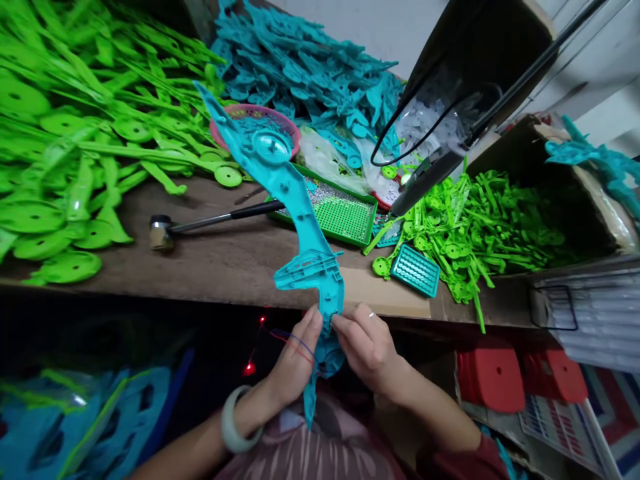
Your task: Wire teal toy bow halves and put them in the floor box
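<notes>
One turquoise part (pixel 307 220): long, curved, ribbed, with a round recess (pixel 271 147) toward far left; left hand (pixel 294 357) and right hand (pixel 371 348) pinch its near portion.

A long, curved teal plastic shell (pixel 310 230), ribbed side showing, slants over the tabletop (pixel 225 260) beside thin wires (pixel 290 335) and glowing red lights (pixel 249 369).

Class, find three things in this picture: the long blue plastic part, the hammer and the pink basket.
Blue plastic part (pixel 309 223): head view, middle of its body.
Hammer (pixel 218 219): head view, on its metal shaft.
Pink basket (pixel 295 136): head view, on its rim.
</notes>
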Action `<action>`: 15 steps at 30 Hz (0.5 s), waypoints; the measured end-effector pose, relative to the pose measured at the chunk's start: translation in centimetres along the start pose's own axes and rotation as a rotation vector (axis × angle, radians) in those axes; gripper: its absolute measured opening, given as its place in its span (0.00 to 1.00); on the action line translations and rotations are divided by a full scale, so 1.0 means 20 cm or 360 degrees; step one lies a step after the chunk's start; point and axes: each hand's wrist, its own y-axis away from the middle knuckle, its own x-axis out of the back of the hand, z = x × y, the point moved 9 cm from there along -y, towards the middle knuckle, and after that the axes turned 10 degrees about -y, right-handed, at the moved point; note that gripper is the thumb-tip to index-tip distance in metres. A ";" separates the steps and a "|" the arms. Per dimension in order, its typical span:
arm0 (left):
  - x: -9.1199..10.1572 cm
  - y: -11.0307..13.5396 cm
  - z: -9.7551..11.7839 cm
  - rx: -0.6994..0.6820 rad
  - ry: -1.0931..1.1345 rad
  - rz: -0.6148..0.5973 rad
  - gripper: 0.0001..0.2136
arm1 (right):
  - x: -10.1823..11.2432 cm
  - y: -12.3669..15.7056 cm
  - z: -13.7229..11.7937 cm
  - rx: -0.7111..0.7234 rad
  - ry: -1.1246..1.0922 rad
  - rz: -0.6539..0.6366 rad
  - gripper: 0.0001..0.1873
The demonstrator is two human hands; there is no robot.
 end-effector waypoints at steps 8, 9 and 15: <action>-0.06 -0.02 -0.04 0.0013 0.0107 -0.0010 0.20 | -0.05 0.07 0.35 -0.1149 -0.1086 0.0060 0.13; -0.06 -0.02 -0.06 0.0071 0.0123 0.0040 0.18 | 0.00 0.04 0.35 -0.1103 -0.1009 0.0163 0.13; -0.10 -0.09 -0.09 0.0232 0.0371 0.0059 0.15 | 0.07 -0.26 -0.15 -0.0163 -0.0365 -0.0084 0.02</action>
